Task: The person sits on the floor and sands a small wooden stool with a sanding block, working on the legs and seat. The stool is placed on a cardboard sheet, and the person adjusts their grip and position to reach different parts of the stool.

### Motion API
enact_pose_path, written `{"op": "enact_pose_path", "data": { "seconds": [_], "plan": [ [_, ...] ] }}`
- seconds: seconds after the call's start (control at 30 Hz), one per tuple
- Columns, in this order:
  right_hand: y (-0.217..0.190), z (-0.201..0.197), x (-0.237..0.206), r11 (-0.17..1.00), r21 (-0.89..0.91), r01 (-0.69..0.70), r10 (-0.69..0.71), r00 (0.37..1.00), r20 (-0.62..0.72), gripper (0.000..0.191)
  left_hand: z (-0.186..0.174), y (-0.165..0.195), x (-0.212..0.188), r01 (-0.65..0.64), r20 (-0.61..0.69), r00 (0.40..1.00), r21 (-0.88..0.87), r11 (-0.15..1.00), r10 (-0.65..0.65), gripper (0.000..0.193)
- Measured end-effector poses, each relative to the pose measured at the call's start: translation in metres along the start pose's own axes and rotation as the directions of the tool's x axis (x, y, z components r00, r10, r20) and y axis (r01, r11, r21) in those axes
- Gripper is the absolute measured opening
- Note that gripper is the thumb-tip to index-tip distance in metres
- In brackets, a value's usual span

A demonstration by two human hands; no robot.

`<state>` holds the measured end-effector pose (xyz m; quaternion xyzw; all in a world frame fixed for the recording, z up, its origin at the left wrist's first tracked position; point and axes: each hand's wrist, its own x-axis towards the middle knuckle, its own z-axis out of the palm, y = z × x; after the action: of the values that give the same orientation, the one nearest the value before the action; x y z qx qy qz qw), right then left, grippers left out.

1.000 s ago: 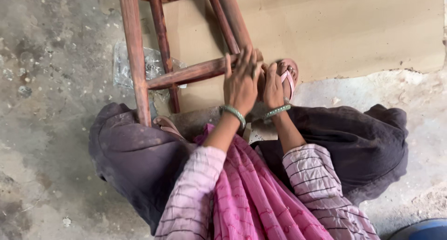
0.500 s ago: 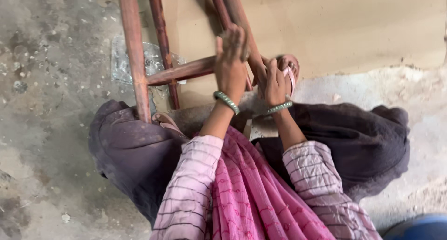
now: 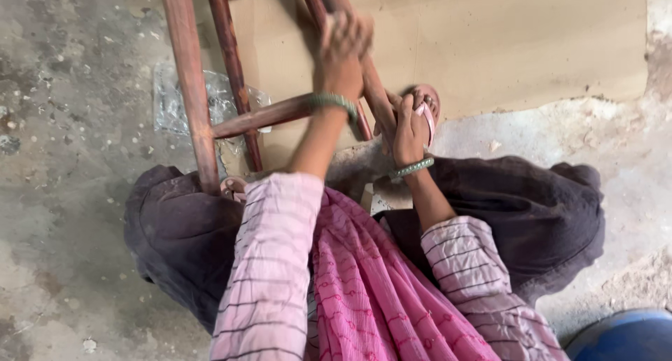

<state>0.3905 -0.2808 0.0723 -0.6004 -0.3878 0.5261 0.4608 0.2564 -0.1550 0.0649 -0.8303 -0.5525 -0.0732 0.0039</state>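
Fingers of my left hand (image 3: pixel 344 42) wrap the stool leg (image 3: pixel 371 88), seemingly closed; right hand (image 3: pixel 408 126) grips lower along its slant.

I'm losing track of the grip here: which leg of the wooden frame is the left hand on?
The left hand grips the slanted right-hand leg, with the right hand lower on it. The two left legs are untouched.
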Motion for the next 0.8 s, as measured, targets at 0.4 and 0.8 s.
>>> {"op": "enact_pose_path", "data": {
  "seconds": [0.4, 0.8],
  "plan": [
    [0.023, -0.005, 0.011, 0.973, 0.229, -0.024, 0.036, 0.998, -0.048, 0.07, 0.013, 0.051, -0.081, 0.053, -0.13, 0.985, -0.395, 0.917, -0.113, 0.065],
    [0.019, -0.001, 0.01, 0.919, -0.302, 0.252, -0.284, 0.956, -0.067, 0.074, -0.011, 0.038, -0.096, 0.058, -0.211, 0.961, -0.481, 0.875, -0.179, 0.075]
  ]
}}
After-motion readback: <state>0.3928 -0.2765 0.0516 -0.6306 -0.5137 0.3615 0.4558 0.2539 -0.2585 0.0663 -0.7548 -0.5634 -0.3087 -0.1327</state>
